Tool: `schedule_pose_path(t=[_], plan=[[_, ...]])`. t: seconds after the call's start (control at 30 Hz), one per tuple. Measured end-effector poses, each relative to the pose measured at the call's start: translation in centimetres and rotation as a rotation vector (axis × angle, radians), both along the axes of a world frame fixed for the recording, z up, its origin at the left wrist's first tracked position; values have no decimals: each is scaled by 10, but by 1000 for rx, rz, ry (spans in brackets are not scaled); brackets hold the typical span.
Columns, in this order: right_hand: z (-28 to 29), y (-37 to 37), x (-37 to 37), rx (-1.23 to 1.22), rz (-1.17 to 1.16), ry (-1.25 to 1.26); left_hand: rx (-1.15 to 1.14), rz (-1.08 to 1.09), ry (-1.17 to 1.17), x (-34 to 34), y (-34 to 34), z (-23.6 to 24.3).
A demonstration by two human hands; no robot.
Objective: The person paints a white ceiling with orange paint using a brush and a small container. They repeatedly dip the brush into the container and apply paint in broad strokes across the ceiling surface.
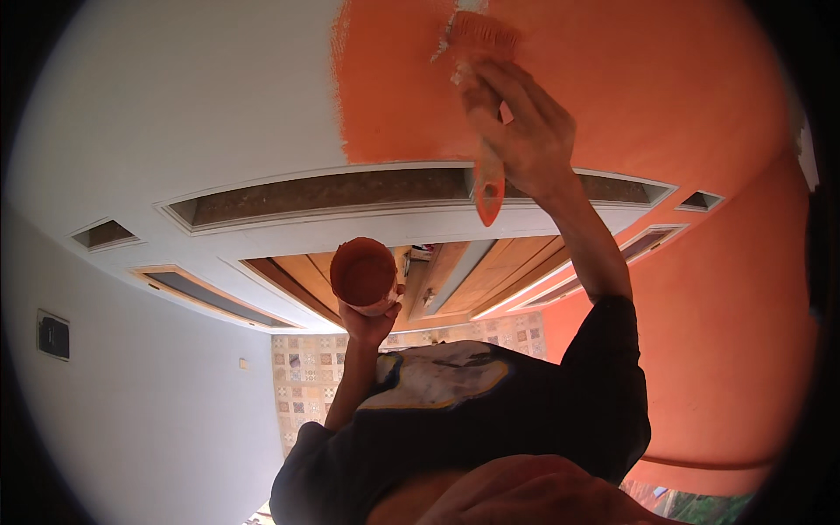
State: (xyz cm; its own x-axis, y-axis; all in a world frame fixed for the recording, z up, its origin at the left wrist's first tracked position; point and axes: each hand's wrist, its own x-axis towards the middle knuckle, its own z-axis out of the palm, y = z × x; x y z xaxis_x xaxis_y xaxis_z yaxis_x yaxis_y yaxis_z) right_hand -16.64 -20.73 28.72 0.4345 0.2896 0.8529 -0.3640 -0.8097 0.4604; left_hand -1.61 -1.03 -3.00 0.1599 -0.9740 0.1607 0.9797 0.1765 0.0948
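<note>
My right hand (525, 127) is raised and closed round a paintbrush (488, 179), whose handle end points down below the fingers. The wide bristles (484, 33), coated in orange, lie against the wall at the top of the view. Around them the wall carries fresh orange paint (394, 87) with a ragged left edge, beside bare white wall (236, 87). Lower down, at chest height, my left hand (372, 322) grips a paint cup (364, 273) from below and its side. The cup stands upright, its inside orange-stained; the paint level is hard to tell.
Below the painted patch runs a long recessed vent opening (324, 197) with a white frame, above wooden double doors (455, 280). Narrow side windows (210, 299) flank the doors. The right wall (717, 350) is orange, the left wall (175, 376) white with a dark switch plate (52, 334). Patterned tiles (311, 367) cover the floor.
</note>
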Motion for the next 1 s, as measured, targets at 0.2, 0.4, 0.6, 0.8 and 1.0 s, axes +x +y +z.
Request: schedule_pose_path(t=[0.2,0.4,0.6,0.8,1.0], plan=[[-15,22,-4,261,195,272,18,8,-32,1,1,-1],[50,-8,-10,284,93,13,-58,-30,81,1,-3,-6],[41,6,-2,79,77,-86,-56,-2,95,-2,2,-11],[-16,33,10,66,162,317,3,36,-4,2,4,-5],[38,0,1,473,283,119,-127,-14,68,8,-2,-6]])
